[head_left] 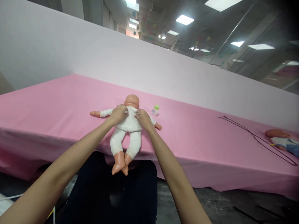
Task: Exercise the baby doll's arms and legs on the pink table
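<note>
A baby doll [129, 124] in a white suit lies on its back near the front edge of the pink table [70, 99], its bare feet hanging over the edge. My left hand [118, 114] rests on the doll's left shoulder with fingers curled, pinching the white cloth by the collar. My right hand [143, 119] is on the other shoulder, fingers bent and gripping the cloth too. The doll's arms stick out to both sides.
A small bottle with a green cap [155, 110] lies just right of the doll's head. A thin black cable [254, 137] runs across the table at the right. A second doll [281, 139] lies at the far right edge. A pale pink wall stands behind.
</note>
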The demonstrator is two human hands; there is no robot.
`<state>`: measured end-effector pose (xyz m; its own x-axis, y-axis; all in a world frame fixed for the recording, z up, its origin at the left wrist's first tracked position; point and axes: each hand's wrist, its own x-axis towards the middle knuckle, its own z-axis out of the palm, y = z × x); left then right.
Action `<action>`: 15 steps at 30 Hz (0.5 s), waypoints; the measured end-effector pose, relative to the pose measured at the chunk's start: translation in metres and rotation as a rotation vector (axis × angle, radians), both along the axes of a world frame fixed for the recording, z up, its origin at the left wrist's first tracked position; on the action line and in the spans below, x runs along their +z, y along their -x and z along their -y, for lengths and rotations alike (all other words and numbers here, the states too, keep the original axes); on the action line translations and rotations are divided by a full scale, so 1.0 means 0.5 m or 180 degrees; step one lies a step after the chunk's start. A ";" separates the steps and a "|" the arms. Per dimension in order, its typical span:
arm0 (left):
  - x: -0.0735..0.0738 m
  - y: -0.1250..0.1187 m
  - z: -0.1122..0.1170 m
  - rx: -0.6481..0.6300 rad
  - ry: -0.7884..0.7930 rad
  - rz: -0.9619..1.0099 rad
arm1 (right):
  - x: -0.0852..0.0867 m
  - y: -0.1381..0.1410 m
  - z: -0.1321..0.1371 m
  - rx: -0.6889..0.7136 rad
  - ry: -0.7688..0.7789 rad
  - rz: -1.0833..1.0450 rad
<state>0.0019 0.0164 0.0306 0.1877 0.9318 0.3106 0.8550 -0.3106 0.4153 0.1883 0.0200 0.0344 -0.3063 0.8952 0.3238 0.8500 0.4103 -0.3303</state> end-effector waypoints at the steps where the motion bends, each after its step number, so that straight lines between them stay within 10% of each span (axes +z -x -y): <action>1: 0.002 0.000 0.009 -0.0029 -0.0037 -0.0053 | 0.001 -0.001 0.007 0.0075 -0.0043 -0.0033; 9: -0.023 -0.035 -0.012 0.0238 0.0240 -0.0216 | -0.059 0.031 0.005 -0.0113 0.0009 -0.0143; 15: -0.028 -0.025 -0.003 0.0187 0.0128 0.0022 | -0.035 0.033 0.024 -0.0264 0.0048 0.0142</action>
